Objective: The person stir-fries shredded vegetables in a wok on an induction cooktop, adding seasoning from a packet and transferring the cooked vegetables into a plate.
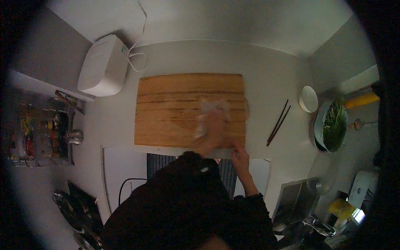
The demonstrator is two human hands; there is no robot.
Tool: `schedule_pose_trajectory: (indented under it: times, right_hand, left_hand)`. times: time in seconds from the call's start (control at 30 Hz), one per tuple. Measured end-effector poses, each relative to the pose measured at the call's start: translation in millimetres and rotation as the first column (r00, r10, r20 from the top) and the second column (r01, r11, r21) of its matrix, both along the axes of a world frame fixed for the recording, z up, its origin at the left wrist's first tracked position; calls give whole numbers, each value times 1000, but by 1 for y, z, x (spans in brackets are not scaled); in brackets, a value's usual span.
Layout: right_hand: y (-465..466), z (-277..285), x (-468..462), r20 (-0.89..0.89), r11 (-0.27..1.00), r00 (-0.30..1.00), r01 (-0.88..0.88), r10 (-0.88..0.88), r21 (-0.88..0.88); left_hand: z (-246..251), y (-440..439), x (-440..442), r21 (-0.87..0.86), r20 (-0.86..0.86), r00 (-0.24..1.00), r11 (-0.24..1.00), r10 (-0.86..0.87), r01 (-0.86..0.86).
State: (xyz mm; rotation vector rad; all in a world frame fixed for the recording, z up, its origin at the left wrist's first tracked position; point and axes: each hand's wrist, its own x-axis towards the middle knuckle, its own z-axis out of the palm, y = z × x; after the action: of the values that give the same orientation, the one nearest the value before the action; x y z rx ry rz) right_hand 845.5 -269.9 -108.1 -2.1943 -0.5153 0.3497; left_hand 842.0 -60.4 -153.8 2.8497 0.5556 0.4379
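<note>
A rectangular wooden cutting board (168,122) lies on the pale countertop before me. Over its right half is my left hand (214,126), blurred by motion. A whitish, thin cloth or tissue (215,105) shows at its fingers and along its side; the blur hides its exact material. My right hand (241,159) is bent at the board's lower right corner, by the counter's front edge. Its fingertips reach the board's near edge, and whether they grip it is unclear.
Dark chopsticks (278,123) lie right of the board. Beyond them stand a white bowl (308,99) and a basin (318,131) with green leafy stalks (335,128). A white appliance (104,67) with a cord stands back left. A faucet (318,225) is at lower right.
</note>
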Motion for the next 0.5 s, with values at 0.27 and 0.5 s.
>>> schedule_pose_trajectory:
  times: [0.27, 0.5]
  right_hand:
    - [-57, 23, 4, -380, 981, 912, 188, -157, 45]
    - [-74, 3, 23, -466, 961, 885, 140, -13, 239]
  left_hand:
    - [-2, -92, 58, -169, 122, 892, 877, -434, 450]
    - [6, 147, -120, 169, -80, 986, 977, 149, -134]
